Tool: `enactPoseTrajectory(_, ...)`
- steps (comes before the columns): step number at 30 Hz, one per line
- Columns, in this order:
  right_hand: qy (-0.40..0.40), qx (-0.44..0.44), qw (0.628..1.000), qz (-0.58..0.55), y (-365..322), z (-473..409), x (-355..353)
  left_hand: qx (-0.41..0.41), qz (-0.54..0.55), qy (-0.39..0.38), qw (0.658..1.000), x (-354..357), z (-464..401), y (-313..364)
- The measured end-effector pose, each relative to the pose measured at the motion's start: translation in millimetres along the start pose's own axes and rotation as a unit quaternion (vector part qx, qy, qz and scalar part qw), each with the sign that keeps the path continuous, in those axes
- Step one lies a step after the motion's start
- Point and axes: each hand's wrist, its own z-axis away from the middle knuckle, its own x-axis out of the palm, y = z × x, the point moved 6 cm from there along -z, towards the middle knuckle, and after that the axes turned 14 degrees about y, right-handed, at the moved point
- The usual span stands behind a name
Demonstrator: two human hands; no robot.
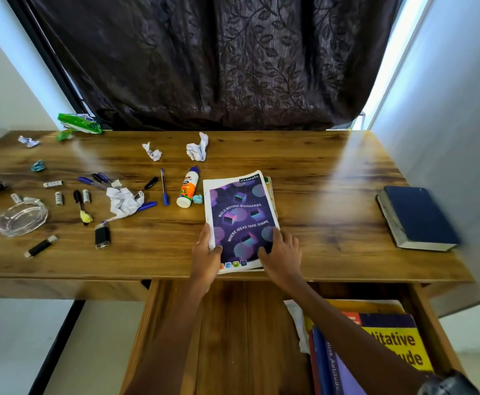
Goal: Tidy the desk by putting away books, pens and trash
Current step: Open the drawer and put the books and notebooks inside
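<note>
A purple-covered paperback notebook (240, 220), topmost of a small stack, is gripped at its near corners by the left hand (206, 256) and the right hand (282, 252), near the front edge of the brown wooden worktop (318, 195). Below, an open wooden drawer (233, 337) is seen, with books (387, 337) stacked at its right side.

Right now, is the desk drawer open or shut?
Open. The drawer is pulled out below the desk edge, showing its wooden bottom and books stacked at its right side.
</note>
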Motion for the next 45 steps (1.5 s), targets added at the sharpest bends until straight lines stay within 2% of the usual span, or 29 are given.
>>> enactPoseTrajectory(5, 0.021, -0.004, 0.999, -0.029, 1.7, 17.8, 2.8, -0.007, -0.048, -0.008, 0.999, -1.4, -8.1, 0.0)
enactPoseTrajectory(10, -0.014, -0.025, 0.999, -0.032, 11.5, 18.1, 0.4, 0.031, -0.138, 0.009, 0.99, -0.2, -8.7, 4.5)
enactPoseTrajectory(14, -0.026, -0.014, 0.997, -0.07, 19.2, 13.9, -5.3, -0.009, -0.152, 0.011, 0.988, -0.2, -14.3, 7.5)
enactPoseTrajectory(23, -0.009, 0.019, 0.994, -0.11, 38.0, 5.5, -21.0, -0.035, -0.211, -0.034, 0.976, 3.0, -12.9, 8.7)
enactPoseTrajectory(28, -0.041, 0.052, 0.984, -0.167, 49.9, -5.0, -25.1, -0.038, -0.205, -0.028, 0.978, 8.9, -11.5, 4.2)
enactPoseTrajectory(30, 0.002, 0.041, 0.989, -0.142, 54.7, -12.6, -39.5, -0.035, -0.208, -0.016, 0.977, 8.1, -11.8, 2.5)
enactPoseTrajectory(32, 0.082, -0.001, 0.996, -0.044, 67.2, -24.8, -60.4, -0.026, -0.219, -0.011, 0.975, 7.5, -12.7, 1.6)
enactPoseTrajectory(34, 0.119, 0.008, 0.993, -0.019, 85.7, -36.6, -82.6, -0.013, -0.222, -0.007, 0.975, 7.5, -13.3, 1.3)
enactPoseTrajectory(38, 0.05, 0.095, 0.99, -0.096, 112.5, -48.0, -95.4, 0.035, -0.192, 0.017, 0.981, 13.7, -1.8, -0.7)
enactPoseTrajectory(42, -0.018, 0.128, 0.971, -0.203, 98.0, -34.0, -74.3, 0.077, -0.118, 0.025, 0.99, 23.7, 28.8, 0.1)
enactPoseTrajectory(45, -0.073, 0.136, 0.934, -0.324, 73.1, -23.6, -59.4, 0.035, -0.037, -0.025, 0.998, 32.9, 55.6, -12.5)
